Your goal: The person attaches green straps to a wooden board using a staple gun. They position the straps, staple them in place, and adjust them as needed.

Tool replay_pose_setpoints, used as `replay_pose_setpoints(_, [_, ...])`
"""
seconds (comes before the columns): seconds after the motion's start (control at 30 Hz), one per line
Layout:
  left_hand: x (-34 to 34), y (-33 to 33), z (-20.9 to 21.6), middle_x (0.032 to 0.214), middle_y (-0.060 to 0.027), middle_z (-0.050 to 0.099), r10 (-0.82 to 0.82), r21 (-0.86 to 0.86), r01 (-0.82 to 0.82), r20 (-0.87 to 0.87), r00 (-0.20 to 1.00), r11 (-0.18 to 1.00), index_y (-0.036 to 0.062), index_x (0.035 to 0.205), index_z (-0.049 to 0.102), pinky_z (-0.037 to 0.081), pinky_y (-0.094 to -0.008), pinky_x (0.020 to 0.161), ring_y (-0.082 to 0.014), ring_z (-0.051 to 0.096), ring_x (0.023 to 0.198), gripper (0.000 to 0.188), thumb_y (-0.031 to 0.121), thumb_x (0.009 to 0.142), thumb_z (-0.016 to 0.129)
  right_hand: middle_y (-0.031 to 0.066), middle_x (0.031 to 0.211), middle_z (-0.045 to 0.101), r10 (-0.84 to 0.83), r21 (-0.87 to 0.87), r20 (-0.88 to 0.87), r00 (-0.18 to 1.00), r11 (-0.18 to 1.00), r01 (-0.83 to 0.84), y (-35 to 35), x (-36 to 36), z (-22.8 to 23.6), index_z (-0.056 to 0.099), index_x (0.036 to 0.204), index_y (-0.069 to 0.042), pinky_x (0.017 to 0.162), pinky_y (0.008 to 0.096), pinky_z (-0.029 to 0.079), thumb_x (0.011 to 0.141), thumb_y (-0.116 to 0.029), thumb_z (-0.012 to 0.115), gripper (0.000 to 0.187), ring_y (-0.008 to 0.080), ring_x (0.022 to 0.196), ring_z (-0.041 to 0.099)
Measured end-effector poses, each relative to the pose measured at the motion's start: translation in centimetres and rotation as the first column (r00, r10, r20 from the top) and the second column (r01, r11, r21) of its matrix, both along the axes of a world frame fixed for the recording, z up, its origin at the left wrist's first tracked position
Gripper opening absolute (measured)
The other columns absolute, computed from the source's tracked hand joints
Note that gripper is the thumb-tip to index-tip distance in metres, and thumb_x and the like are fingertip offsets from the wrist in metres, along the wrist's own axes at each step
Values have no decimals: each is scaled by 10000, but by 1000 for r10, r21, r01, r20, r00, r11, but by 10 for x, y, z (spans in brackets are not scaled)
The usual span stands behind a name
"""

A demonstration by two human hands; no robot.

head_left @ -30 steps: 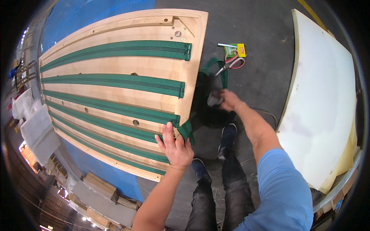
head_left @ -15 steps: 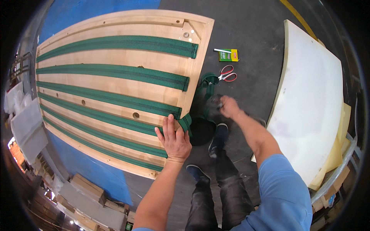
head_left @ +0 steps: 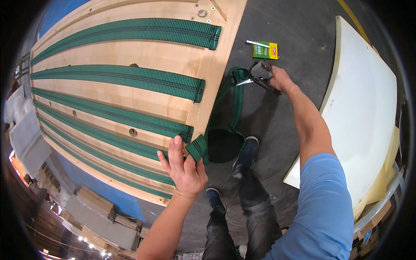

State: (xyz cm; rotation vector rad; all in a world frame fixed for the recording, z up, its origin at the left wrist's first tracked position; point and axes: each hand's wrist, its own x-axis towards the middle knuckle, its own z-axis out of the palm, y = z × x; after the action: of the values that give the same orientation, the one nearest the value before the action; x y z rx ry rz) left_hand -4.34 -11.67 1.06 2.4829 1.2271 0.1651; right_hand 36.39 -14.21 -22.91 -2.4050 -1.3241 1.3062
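Note:
A pale wooden frame (head_left: 232, 41) lies at the left with several green webbing straps (head_left: 130, 34) across it. My left hand (head_left: 186, 173) rests at its near right corner, fingers stretched over the end of one strap. Beside those fingers, a folded green strap end (head_left: 198, 148) sticks up over the frame's edge. My right hand (head_left: 281, 80) is closed round a grey and black staple gun (head_left: 262, 71), held over the floor to the right of the frame. The scissors (head_left: 245, 82) are mostly hidden behind the gun, only part of a blade showing.
Loose green webbing (head_left: 237, 106) trails on the dark floor beside the frame. Beyond it lies a green and yellow box (head_left: 265, 50) with a white strip (head_left: 258, 43) on top. A large white padded panel (head_left: 362, 104) stands at the right. My shoes (head_left: 247, 152) are below the frame's corner.
My right hand has moved away and up with the staple gun, which now covers most of the scissors. My left hand stays at the strap end, and the view has shifted closer to the frame.

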Motion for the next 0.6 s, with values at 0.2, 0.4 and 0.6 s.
replay_pose_setpoints(0.2, [10,3,-2,1608,-287,395,-29,26,29,12,999,999,53,1233,555,42,-594,1256,-422,367,1517,329,91,920,648,232,1036,748,-116,-108,-226,967,990,93,-80,-70,49,738,1018,-21,889,478,571,720,-243,824,381,412,1013,718])
replay_pose_setpoints(0.4, [17,7,7,1632,-197,394,-23,88,23,3,1000,996,37,1282,536,125,-627,1236,-377,387,1501,404,124,915,680,226,1081,733,-284,-146,-308,908,957,250,-172,-168,182,718,1147,-52,914,477,550,723,-241,845,481,435,1047,691])
replay_pose_setpoints(0.6, [4,7,39,1633,-156,384,44,75,-43,-12,999,996,24,1247,534,216,-691,1190,-397,370,1484,339,137,948,645,188,1135,758,-411,27,-230,882,903,428,-256,-190,353,707,1219,-50,963,421,544,753,-196,856,510,373,1109,712])
